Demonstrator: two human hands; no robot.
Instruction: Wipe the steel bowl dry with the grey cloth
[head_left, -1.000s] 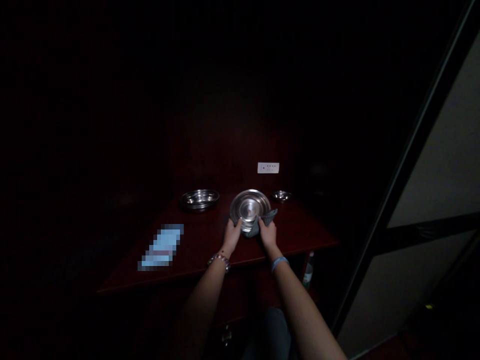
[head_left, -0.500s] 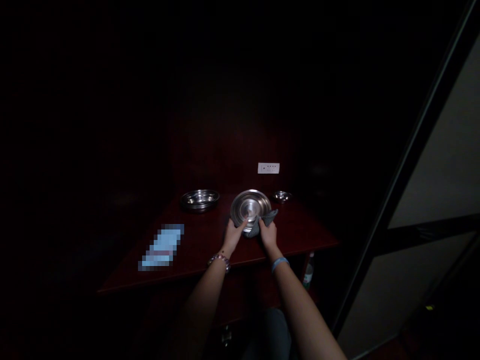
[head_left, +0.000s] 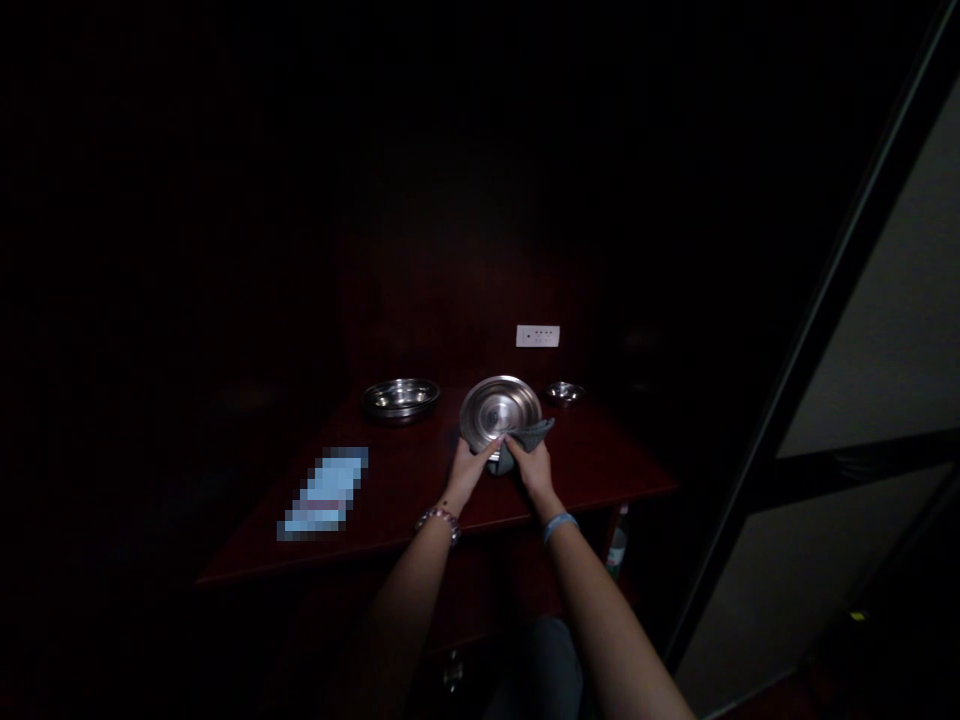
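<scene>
The shiny steel bowl (head_left: 495, 405) is near the middle of the view, above the dark red table (head_left: 390, 490), tilted so that its round inside faces the person. The left hand (head_left: 463, 475) holds it at the near left part of the rim, and the right hand (head_left: 536, 475) presses a gray cloth (head_left: 531, 436) against the near right part. Compared with half a second ago, the right thumb has moved inward, and now the two thumb tips are almost together at the near rim; the bowl itself has hardly moved. This means, it seems, that the cloth is pinched closer to the middle of the near edge. The left thumb lies over the rim; the other fingers of both hands are mostly hidden below, so one cannot tell if they are spread or pressed together. The metal is smooth, with ring-like steps inside, while the cloth looks soft and folded, with one corner pointing out. A bead bracelet (head_left: 439, 518) is on the left wrist, and a blue band (head_left: 559, 525) on the right one. Farther back stand some nested steel dishes (head_left: 400, 412) and a small bowl (head_left: 564, 394), below a white socket panel (head_left: 538, 336).
</scene>
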